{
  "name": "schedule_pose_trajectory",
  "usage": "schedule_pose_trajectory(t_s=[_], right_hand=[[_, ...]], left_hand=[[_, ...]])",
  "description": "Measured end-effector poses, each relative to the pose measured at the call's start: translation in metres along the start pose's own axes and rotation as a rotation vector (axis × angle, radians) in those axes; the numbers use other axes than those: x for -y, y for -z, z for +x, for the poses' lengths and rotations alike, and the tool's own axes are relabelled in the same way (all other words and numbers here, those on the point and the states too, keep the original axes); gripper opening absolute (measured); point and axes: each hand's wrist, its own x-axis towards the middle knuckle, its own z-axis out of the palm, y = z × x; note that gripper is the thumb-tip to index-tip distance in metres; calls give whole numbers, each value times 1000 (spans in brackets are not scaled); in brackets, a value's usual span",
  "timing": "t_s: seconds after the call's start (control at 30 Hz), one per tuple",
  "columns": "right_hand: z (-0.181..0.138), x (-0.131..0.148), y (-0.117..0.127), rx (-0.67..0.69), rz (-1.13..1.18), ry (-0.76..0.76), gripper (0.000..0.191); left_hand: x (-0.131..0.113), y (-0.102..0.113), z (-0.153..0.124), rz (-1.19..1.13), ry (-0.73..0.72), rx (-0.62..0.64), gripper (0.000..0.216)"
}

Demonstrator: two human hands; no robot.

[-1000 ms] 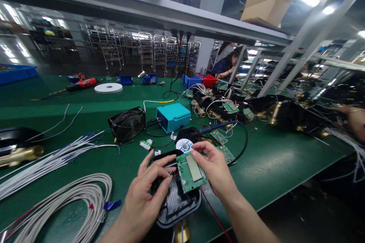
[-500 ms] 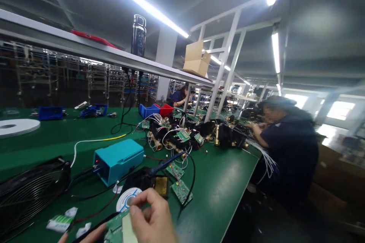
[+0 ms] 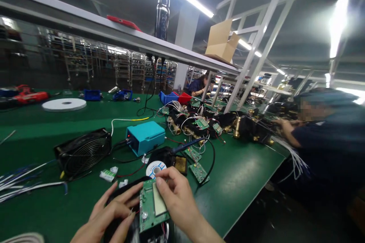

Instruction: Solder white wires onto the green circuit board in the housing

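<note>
a long green bench (image 3: 242,174) runs off toward 1 o'clock. from the teal box (image 3: 146,138) at its middle: a black fan (image 3: 82,153) at 9 o'clock, a white disc (image 3: 64,104) at 10, blue and red bins (image 3: 173,98) at 1, wired black units (image 3: 199,123) at 3, loose green boards (image 3: 199,172) at 4, a solder spool (image 3: 155,168) at 5, a black housing (image 3: 131,183) at 7, white wires (image 3: 28,188) at 8.

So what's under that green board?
A black casing sits under the green board, red wires showing at its lower edge. The right hand holds the board, the left hand touches the casing. Its inside is covered.
</note>
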Motion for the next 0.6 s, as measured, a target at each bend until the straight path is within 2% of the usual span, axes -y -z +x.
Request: schedule_pose_trajectory(t_s=[0.13,0.2,0.33,0.43,0.5,0.6], right_hand=[[2,6,5,65,-49,64,30],[3,6,11,67,-31,37,33],[10,-7,33,-162,52,-115,45],[21,-21,49,-313,76,-166,50],[31,-27,57,-354,102,-196,57],[48,-29,60,-314,163,-227,64]], left_hand=[[-20,14,12,7,48,65,15],[-30,18,17,-36,108,67,17],[-40,21,22,-138,172,71,15],[-42,23,22,-191,180,68,15],[-42,24,22,-206,179,59,15],[-43,25,23,-212,177,46,14]])
